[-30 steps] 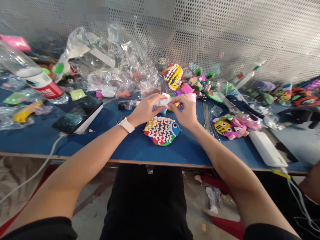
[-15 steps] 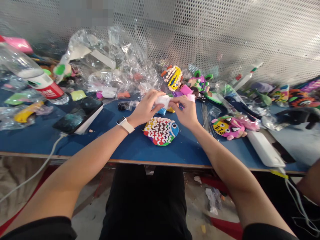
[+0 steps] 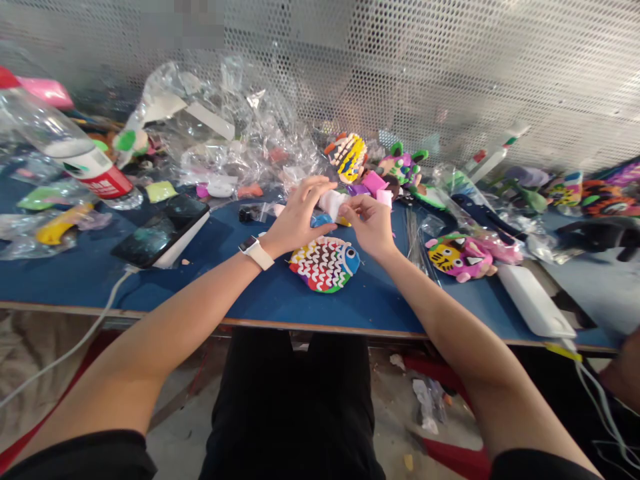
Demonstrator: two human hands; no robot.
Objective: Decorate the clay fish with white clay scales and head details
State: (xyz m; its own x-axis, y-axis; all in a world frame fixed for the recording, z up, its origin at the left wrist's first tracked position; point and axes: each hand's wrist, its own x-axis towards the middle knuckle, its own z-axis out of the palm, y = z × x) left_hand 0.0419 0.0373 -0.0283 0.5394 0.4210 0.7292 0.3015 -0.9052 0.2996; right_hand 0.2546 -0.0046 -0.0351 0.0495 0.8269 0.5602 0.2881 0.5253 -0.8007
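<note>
A colourful clay fish [image 3: 324,262] with white scale marks and a blue head lies flat on the blue table [image 3: 260,300], just below both hands. My left hand [image 3: 299,217], with a white watch on its wrist, has its fingers spread beside a white clay lump [image 3: 333,201]. My right hand [image 3: 369,223] is closed on that white lump, pinching it at its right end. Small blue and yellow clay bits show under the hands.
Crumpled clear plastic wrap [image 3: 225,133] and a plastic bottle [image 3: 75,157] fill the back left. A phone [image 3: 163,230] on a cable lies left. Clay figures [image 3: 463,253] and a white power bank [image 3: 535,300] sit right. A perforated metal screen [image 3: 450,67] stands behind. Another person's arm [image 3: 623,377] shows far right.
My left hand has let go of the white lump and spread its fingers; the right hand keeps hold of it. The fish has not moved.
</note>
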